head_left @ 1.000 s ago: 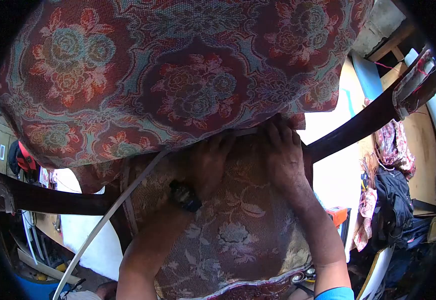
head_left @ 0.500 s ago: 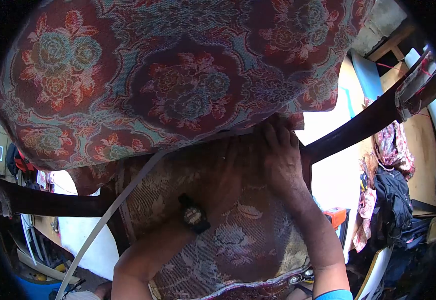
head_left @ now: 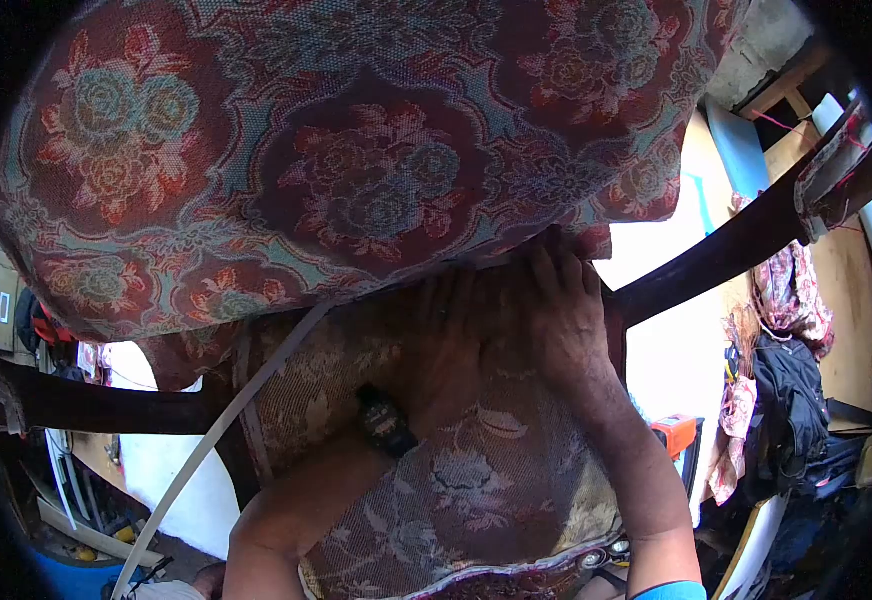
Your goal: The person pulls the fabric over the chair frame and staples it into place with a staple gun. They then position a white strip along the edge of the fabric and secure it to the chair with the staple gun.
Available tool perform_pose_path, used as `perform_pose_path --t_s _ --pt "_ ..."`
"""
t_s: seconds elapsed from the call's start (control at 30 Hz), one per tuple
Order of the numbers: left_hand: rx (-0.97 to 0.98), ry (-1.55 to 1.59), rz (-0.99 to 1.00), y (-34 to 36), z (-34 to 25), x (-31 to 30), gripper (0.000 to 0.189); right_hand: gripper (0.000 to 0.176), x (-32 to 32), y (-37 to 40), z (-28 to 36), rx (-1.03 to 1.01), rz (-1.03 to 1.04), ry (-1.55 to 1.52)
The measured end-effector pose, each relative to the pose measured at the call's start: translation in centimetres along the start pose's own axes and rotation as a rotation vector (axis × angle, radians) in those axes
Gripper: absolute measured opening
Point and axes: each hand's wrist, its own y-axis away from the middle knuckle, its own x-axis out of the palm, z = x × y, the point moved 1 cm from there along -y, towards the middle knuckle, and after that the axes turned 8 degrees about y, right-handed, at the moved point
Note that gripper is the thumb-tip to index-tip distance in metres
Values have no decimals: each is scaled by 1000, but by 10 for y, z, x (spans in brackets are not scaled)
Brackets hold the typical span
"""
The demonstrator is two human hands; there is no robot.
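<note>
Presently laid flat, palm down, on the faded beige-and-brown floral woven panel [head_left: 476,480] at lower centre: left hand [head_left: 436,335], fingers straight and close together, tips hidden under the lower edge of the dark red and teal floral upholstered cushion [head_left: 356,150] overhead. Just beside it, touching: right hand [head_left: 561,315], fingers likewise straight and side by side, tips resting at the same cushion edge. Worn on the left wrist: black wristwatch [head_left: 384,420]. Running diagonally from the cushion edge down to lower left: flat white strap [head_left: 226,420]. Extending rightward past the right hand: dark brown wooden chair arm [head_left: 736,245]. Farther right, well apart: black bag [head_left: 786,390] and orange box [head_left: 676,435].
</note>
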Motion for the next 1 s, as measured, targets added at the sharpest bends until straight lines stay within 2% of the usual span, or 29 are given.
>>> perform_pose_path --t_s 0.17,0.23,0.3,0.37,0.47,0.57,0.67,0.77,0.87,1.0 --pt "15 -19 -18 -4 11 1 73 76 5 0 0 -5 -32 59" --pt "-114 69 -8 -5 9 -5 74 74 9 0 -1 -2 -26 72" --pt "-145 82 -51 -5 7 -10 76 72 8 0 0 1 -21 58" --pt "-68 18 -150 -7 5 -12 77 70 1 -1 1 9 -22 22" --pt "-24 -43 -112 -7 11 -6 79 69 5 1 -1 1 -8 28" --pt "-72 -41 -2 -8 11 -7 79 69 8 1 -1 2 3 41" --pt "-48 25 -57 -6 16 -1 78 69 7 2 -1 -5 -30 38" --pt "-117 29 -51 -5 12 -3 77 68 1 1 3 10 -6 36" --pt "-71 26 -88 -7 18 0 77 66 -3 2 3 21 22 12" --pt "11 -69 -145 -10 18 -5 74 65 -3 2 4 21 -108 42"
